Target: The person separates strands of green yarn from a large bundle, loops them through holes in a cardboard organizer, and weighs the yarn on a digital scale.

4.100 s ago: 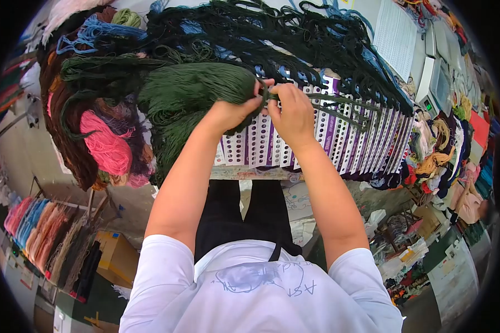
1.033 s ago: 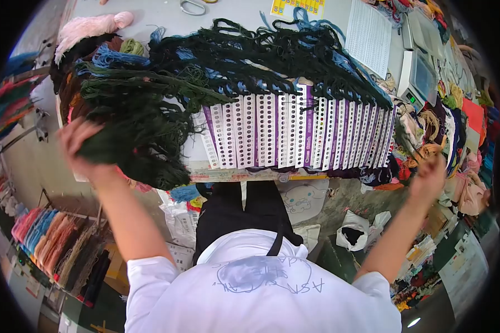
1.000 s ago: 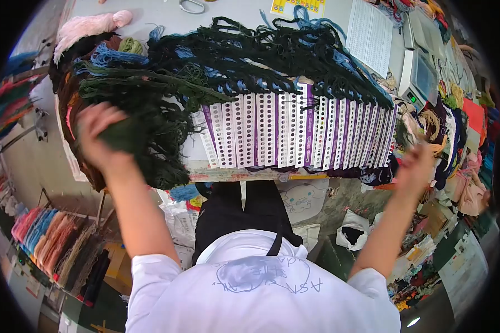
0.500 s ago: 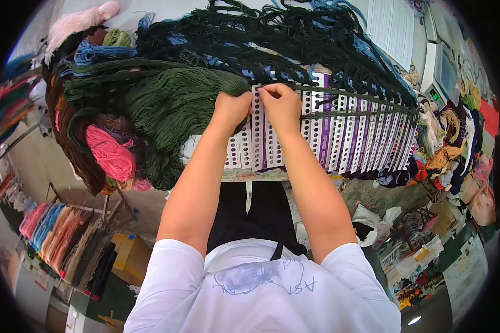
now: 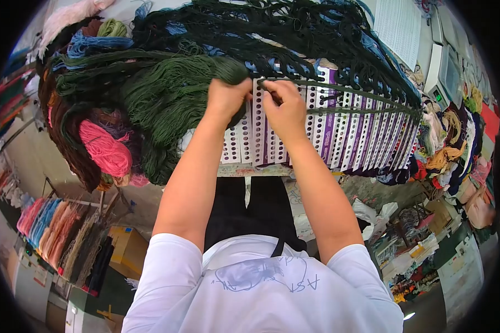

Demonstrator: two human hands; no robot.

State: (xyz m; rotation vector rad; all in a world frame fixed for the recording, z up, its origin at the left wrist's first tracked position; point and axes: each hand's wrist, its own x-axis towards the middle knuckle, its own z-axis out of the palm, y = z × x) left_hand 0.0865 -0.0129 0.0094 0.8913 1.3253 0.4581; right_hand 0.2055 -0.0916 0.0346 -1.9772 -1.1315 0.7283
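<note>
My left hand [image 5: 228, 102] is closed around the end of a thick skein of dark green thread [image 5: 161, 94], which spreads out to the left. Just right of it, my right hand [image 5: 286, 108] has thumb and forefinger pinched near the top of a white punched card [image 5: 258, 127], where a dark green strand shows at their tips. Long green strands [image 5: 366, 91] run from behind this hand to the right, across a row of white and purple punched cards [image 5: 328, 133]. The exact hold on the strand is partly hidden by the fingers.
Dark green and blue thread [image 5: 294, 39] is heaped behind the cards. A pink skein [image 5: 105, 147] hangs at the table's left. A device with a small green display [image 5: 440, 83] stands at the right, beside mixed coloured yarn [image 5: 455, 133]. Coloured hanks [image 5: 55, 227] hang on a rack lower left.
My right hand has turned slightly and its fingers have curled further near the card's top. My left hand keeps its hold on the skein. The whole view has shifted a little.
</note>
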